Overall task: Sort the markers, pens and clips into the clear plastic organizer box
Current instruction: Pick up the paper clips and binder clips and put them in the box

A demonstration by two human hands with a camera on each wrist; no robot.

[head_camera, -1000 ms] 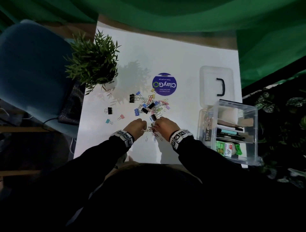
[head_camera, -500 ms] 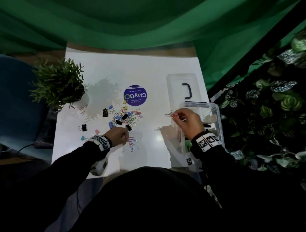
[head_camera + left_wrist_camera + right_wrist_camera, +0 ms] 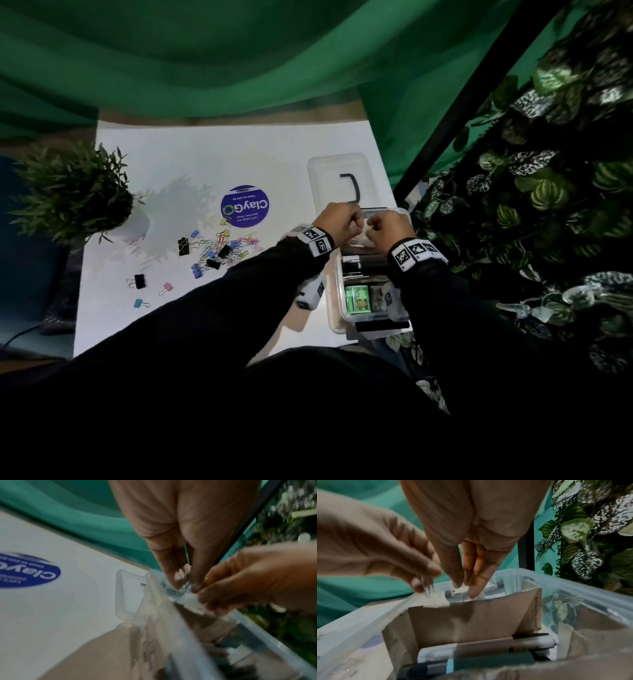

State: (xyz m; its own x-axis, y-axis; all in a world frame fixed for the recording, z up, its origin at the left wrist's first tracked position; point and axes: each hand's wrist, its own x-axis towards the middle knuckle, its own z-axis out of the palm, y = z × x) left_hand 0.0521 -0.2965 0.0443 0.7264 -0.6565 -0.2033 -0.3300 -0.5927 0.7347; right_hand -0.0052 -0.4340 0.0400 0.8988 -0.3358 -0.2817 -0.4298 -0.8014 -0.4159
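The clear organizer box (image 3: 334,308) stands at the table's right edge, with cardboard dividers (image 3: 471,620) and markers (image 3: 488,646) inside. Both hands hover over its far compartment. My left hand (image 3: 356,224) pinches a few wire paper clips (image 3: 187,585) between thumb and finger just above the rim (image 3: 154,601). My right hand (image 3: 371,228) points down into the box with bunched fingertips (image 3: 476,588); a small gold-coloured clip (image 3: 206,580) shows at them. A heap of coloured binder clips and paper clips (image 3: 219,246) lies on the white table to the left.
The box's clear lid (image 3: 337,171) with a black handle lies just beyond the box. A potted plant (image 3: 75,195) stands at far left, a purple round sticker (image 3: 244,209) mid-table. Stray binder clips (image 3: 138,281) lie near the left. A leafy wall (image 3: 548,205) borders the right.
Both hands left the clip heap and moved right to the box, the right hand first with clips, then the left. The head turned right with them.
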